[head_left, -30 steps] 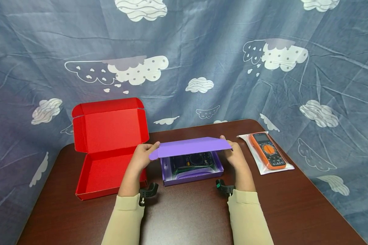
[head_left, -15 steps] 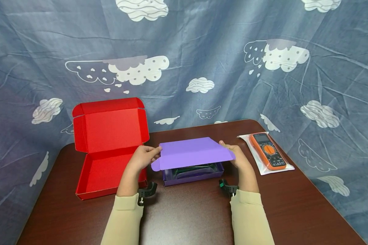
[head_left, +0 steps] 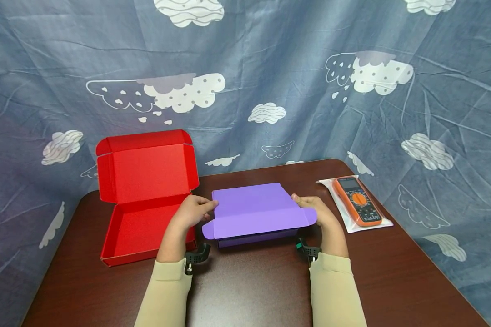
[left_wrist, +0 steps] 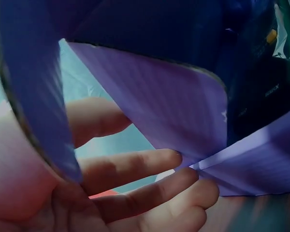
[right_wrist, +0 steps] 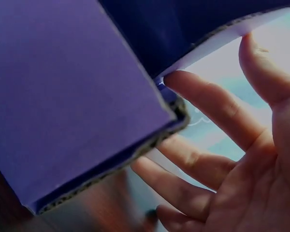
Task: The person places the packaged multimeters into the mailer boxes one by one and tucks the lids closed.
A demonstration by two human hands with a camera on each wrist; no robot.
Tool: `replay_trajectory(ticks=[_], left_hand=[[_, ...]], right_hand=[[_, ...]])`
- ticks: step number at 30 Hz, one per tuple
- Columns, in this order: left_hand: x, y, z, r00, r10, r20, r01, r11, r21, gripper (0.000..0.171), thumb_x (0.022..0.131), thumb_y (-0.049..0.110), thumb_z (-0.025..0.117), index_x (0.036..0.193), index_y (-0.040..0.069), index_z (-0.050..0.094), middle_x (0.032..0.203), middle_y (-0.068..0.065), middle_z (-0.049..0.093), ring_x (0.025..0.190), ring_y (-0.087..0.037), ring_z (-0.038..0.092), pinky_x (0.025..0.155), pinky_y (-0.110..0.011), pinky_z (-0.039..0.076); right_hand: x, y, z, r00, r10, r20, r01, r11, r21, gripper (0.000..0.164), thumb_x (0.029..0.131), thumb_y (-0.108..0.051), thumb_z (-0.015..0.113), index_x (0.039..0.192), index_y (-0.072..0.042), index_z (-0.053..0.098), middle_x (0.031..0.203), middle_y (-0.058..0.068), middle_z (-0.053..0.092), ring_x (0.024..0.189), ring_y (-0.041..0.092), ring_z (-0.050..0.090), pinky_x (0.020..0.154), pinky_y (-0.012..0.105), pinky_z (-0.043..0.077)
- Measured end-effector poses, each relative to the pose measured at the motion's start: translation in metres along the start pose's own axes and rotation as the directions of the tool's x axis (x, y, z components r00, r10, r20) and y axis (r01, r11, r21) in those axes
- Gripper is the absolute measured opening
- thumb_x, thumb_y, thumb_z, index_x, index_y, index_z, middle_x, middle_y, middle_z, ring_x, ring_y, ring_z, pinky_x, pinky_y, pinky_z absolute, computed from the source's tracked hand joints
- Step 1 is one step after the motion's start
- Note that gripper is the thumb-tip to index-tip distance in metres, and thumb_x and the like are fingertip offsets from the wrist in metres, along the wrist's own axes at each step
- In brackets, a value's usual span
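Observation:
The purple cardboard box (head_left: pixel 249 202) lies in the middle of the table, its lid lowered over the tray. A front flap with rounded ears juts out, and a narrow dark gap shows below it. My left hand (head_left: pixel 194 210) is at the box's left side, thumb at the lid edge. In the left wrist view its fingers (left_wrist: pixel 135 166) reach straight to a purple side flap (left_wrist: pixel 169 96). My right hand (head_left: pixel 317 211) is at the right side; its outstretched fingers (right_wrist: pixel 208 104) touch the box corner, and the thumb meets the lid edge. A dark multimeter (left_wrist: pixel 261 82) shows inside the box, mostly hidden.
A red cardboard box (head_left: pixel 147 175) stands with its lid up to the left, close to the left hand. An orange multimeter (head_left: pixel 359 202) in a clear plastic bag lies on the right of the brown table (head_left: pixel 249 281). A blue cloud-print curtain (head_left: pixel 245 91) hangs behind.
The purple lid has swung down toward the front and now hides the multimeter from the head view. Both hands have moved slightly along the sides with it.

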State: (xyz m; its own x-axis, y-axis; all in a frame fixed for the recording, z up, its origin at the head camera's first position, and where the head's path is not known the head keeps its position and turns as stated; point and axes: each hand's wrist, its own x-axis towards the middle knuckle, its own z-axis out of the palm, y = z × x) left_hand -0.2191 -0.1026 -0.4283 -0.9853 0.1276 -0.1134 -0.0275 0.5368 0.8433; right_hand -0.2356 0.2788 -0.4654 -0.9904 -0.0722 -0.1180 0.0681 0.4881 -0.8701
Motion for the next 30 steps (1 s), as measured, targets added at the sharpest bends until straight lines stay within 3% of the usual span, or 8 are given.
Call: replay_trajectory(ticks=[6,12,15,19,22,26,30], left_hand=[[-0.0038,0.0005,-0.0012,0.998,0.018,0.061,-0.019,1.0,0.019,0.029,0.096,0.025,0.071,0.106,-0.002,0.077,0.087,-0.012,0.073,0.072,-0.022,0.069,0.071,-0.039,0.058],[-0.0053,-0.0005,-0.0037,0.991,0.018,0.131,-0.017,1.0,-0.014,0.032,0.096,0.02,0.069,0.116,-0.005,0.072,0.093,-0.011,0.071,0.074,-0.021,0.069,0.075,-0.039,0.06],[-0.0045,-0.0014,-0.0042,0.986,0.035,0.161,-0.033,0.999,-0.014,0.027,0.095,0.018,0.068,0.111,-0.004,0.071,0.085,-0.008,0.068,0.071,-0.018,0.065,0.07,-0.034,0.057],[-0.0034,-0.0012,-0.004,0.979,0.069,0.19,-0.067,0.998,-0.017,0.02,0.095,0.017,0.067,0.102,-0.002,0.07,0.072,-0.005,0.061,0.067,-0.016,0.057,0.063,-0.031,0.048],[-0.0027,-0.0005,-0.0035,0.978,0.08,0.195,-0.075,0.997,-0.033,0.024,0.096,0.017,0.066,0.107,-0.004,0.068,0.073,-0.005,0.061,0.069,-0.015,0.057,0.065,-0.03,0.047],[-0.0003,-0.0012,-0.0016,0.981,0.079,0.18,-0.074,0.997,-0.034,0.042,0.097,0.019,0.066,0.127,-0.011,0.062,0.081,-0.006,0.066,0.076,-0.015,0.061,0.072,-0.031,0.051],[0.0014,-0.0012,0.0005,0.986,0.067,0.151,-0.063,0.997,-0.032,0.053,0.098,0.019,0.065,0.137,-0.015,0.054,0.087,-0.009,0.069,0.079,-0.016,0.064,0.078,-0.033,0.054]], right_hand=[[-0.0013,0.0042,-0.0012,0.999,0.012,0.043,-0.016,0.995,0.099,0.055,0.103,-0.042,0.062,0.12,0.01,0.071,0.091,0.007,0.075,0.078,0.018,0.065,0.071,0.032,0.055],[-0.0031,0.0053,-0.0019,0.997,0.028,0.075,-0.041,0.982,0.184,0.053,0.101,-0.042,0.064,0.116,0.007,0.074,0.086,0.004,0.074,0.074,0.018,0.065,0.067,0.034,0.056],[-0.0031,0.0055,-0.0021,0.996,0.048,0.079,-0.064,0.977,0.203,0.051,0.1,-0.043,0.065,0.113,0.005,0.076,0.083,0.004,0.074,0.072,0.018,0.066,0.067,0.034,0.056],[-0.0007,0.007,-0.0018,0.997,0.02,0.075,-0.035,0.977,0.208,0.058,0.104,-0.046,0.056,0.119,0.008,0.072,0.093,0.007,0.075,0.08,0.016,0.067,0.073,0.031,0.055],[0.0014,0.0076,0.0,0.997,-0.024,0.07,0.008,0.976,0.217,0.073,0.107,-0.054,0.04,0.129,0.011,0.064,0.108,0.009,0.075,0.092,0.012,0.067,0.081,0.028,0.053],[0.0004,0.0067,0.0026,0.993,0.0,0.116,-0.043,0.931,0.362,0.095,0.1,-0.07,0.024,0.144,0.01,0.051,0.112,0.005,0.074,0.094,0.013,0.068,0.082,0.028,0.054],[-0.0023,0.0057,0.004,0.984,0.014,0.177,-0.105,0.853,0.511,0.105,0.096,-0.076,0.015,0.151,0.011,0.038,0.106,0.0,0.075,0.091,0.015,0.07,0.081,0.03,0.056]])
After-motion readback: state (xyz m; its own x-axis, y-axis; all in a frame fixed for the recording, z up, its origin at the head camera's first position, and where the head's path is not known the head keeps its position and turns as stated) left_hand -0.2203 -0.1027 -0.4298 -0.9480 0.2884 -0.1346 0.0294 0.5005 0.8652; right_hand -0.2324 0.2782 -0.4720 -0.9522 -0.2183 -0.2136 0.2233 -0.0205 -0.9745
